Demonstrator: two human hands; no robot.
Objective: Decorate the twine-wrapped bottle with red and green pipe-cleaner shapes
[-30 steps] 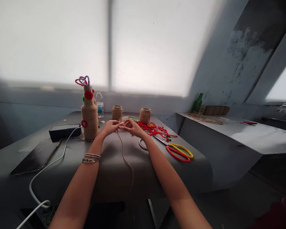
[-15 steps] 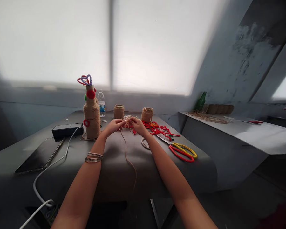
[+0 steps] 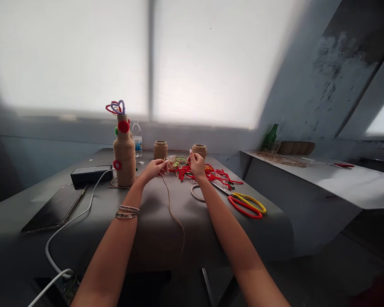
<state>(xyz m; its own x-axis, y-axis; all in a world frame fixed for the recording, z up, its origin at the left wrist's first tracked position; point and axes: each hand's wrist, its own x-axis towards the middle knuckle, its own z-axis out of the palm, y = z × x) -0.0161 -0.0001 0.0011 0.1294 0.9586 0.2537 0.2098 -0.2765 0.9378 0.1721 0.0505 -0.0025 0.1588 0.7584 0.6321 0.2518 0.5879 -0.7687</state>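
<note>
My left hand (image 3: 154,169) is closed in a pinch, with a strand of brown twine (image 3: 170,202) hanging from it across the table to the front edge. Beside its fingertips lies a tangle of loose pale fibres (image 3: 172,162). My right hand (image 3: 197,165) is raised in front of a twine-wrapped jar (image 3: 199,149), thumb and fingers pressed together; what they hold, if anything, is too small to make out. Red pipe cleaners (image 3: 222,174) lie in a heap around and behind that hand. Large scissors (image 3: 248,204) with one red and one yellow handle rest right of my right forearm.
To the left stand a twine-wrapped bottle (image 3: 124,157), a plastic water bottle (image 3: 137,140), a black box (image 3: 91,175) and a phone (image 3: 54,209) with a white cable (image 3: 83,213). Another twine-wrapped jar (image 3: 160,150) is behind my hands. A second table (image 3: 323,179) holds a green bottle (image 3: 270,136).
My right hand has moved right and slightly up, away from my left hand, which stays in place with the twine. The fibre tangle between them now shows more.
</note>
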